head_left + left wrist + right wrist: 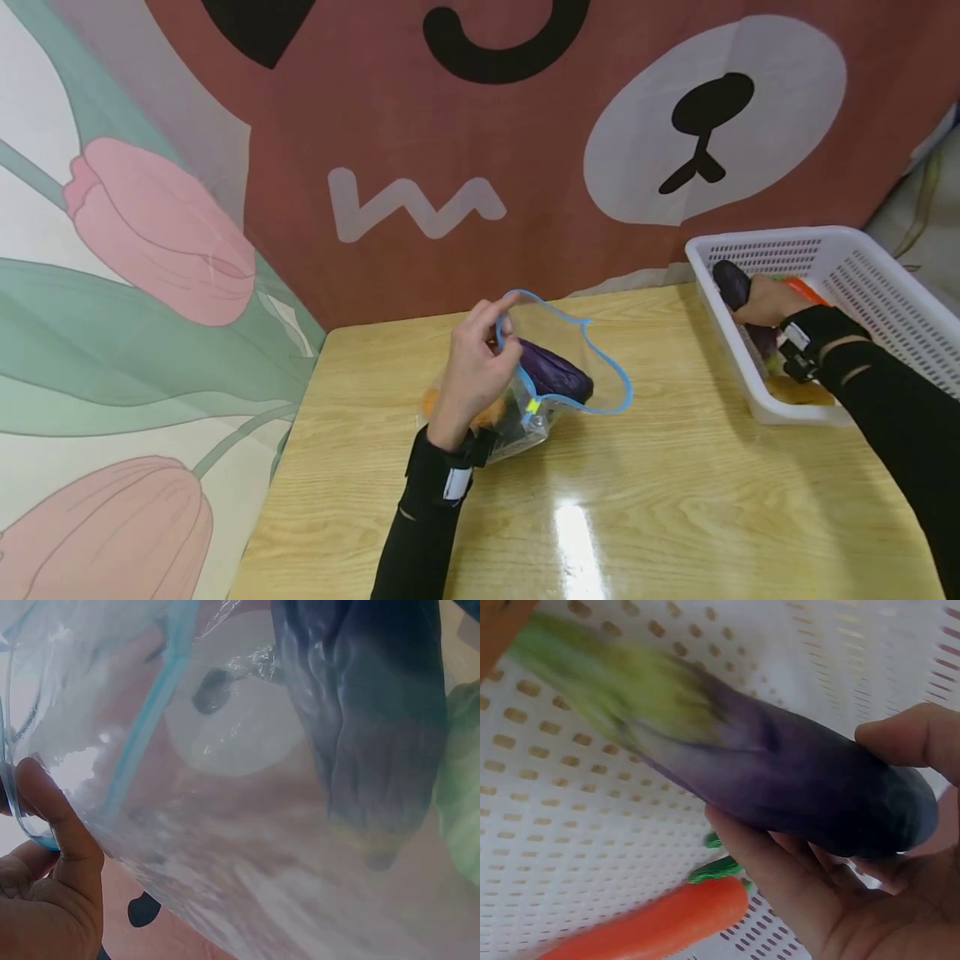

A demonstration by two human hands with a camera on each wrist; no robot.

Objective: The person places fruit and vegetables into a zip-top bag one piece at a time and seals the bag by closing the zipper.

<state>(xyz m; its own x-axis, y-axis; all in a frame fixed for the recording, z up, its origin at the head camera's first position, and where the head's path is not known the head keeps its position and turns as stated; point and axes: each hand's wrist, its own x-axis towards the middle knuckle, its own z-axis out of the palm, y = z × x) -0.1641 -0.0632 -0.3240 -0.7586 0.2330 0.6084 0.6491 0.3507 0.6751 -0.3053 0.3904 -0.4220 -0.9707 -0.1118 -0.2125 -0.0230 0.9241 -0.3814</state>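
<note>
Within the white perforated basket (892, 300), we recorded one purple eggplant (780, 765) with a green stem end, gripped by the right hand (765, 302), fingers on one side and thumb on the other. Also inside the basket: one orange carrot (667, 922) with green tops; one brownish-yellow item (798, 392), partly hidden, which we could not identify.

Left of the basket, well apart from it: one clear zip bag (628, 387), blue-edged, mouth spread, yellow slider (533, 407) attached. We noted its rim pinched by the left hand (480, 354). Bag contents, seen through the film: one dark purple eggplant, tilted, near the mouth; orange items (491, 414), unidentified; one pale green piece (461, 784), unidentified.

Beneath the basket: one glossy wood-grain table (637, 500). Behind the basket: one reddish-brown cloth (525, 125) printed with a bear's muzzle. We listed black sleeves (892, 400) on both arms.
</note>
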